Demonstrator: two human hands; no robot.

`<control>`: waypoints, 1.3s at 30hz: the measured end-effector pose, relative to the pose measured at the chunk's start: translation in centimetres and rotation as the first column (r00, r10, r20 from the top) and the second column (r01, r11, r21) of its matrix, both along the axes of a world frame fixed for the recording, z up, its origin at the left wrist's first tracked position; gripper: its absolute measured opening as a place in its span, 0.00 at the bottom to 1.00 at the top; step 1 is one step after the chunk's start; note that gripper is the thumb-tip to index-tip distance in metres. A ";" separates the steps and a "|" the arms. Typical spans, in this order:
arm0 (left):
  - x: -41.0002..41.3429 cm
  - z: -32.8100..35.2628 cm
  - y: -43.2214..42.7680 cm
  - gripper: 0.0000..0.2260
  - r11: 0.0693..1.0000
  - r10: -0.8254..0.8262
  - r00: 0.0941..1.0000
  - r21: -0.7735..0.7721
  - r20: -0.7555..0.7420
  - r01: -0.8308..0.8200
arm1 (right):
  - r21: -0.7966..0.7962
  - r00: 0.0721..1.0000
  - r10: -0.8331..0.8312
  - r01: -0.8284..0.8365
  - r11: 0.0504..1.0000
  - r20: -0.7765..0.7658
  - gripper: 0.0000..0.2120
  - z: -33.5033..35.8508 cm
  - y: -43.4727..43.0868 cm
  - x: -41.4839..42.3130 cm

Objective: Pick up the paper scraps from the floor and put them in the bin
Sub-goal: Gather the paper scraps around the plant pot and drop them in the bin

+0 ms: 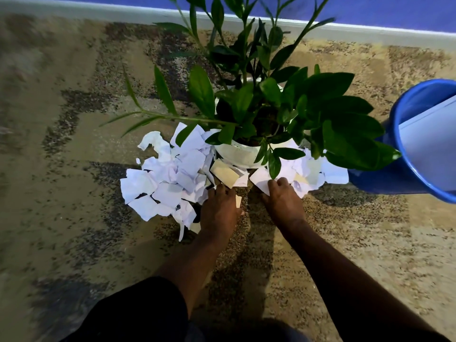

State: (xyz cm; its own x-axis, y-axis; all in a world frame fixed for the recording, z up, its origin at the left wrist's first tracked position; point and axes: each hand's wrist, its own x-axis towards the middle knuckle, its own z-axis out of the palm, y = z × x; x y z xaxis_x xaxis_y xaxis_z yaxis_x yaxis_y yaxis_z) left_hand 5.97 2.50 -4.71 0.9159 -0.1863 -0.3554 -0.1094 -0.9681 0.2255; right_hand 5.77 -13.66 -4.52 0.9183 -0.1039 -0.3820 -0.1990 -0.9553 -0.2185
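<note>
Several torn white paper scraps (167, 178) lie heaped on the speckled floor, left of and in front of a white plant pot (238, 154). More scraps (308, 169) lie to the pot's right, under the leaves. My left hand (219, 208) rests palm down at the near edge of the left heap, fingers on the scraps. My right hand (283, 196) presses its curled fingers on a white scrap (259, 181) in front of the pot. A blue bin (404, 149) stands at the right edge, a white sheet leaning inside it.
A leafy green plant (283, 102) spreads from the pot over part of the scraps and toward the bin. A grey skirting and blue wall (382, 11) run along the far side. My dark-clothed knees fill the bottom of the view.
</note>
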 end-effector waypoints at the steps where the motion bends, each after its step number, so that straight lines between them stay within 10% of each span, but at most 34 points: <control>1: 0.1 0.0 0.0 0.23 1.000 -0.007 1.000 0.010 -0.005 0.007 | 0.001 1.000 0.004 -0.004 1.000 -0.004 0.18 0.1 0.0 0.1; 39: 2.6 1.0 -0.5 0.25 0.971 -0.179 0.983 0.167 0.038 0.171 | -0.092 0.981 0.191 -0.188 0.978 0.021 0.11 0.2 0.7 -0.5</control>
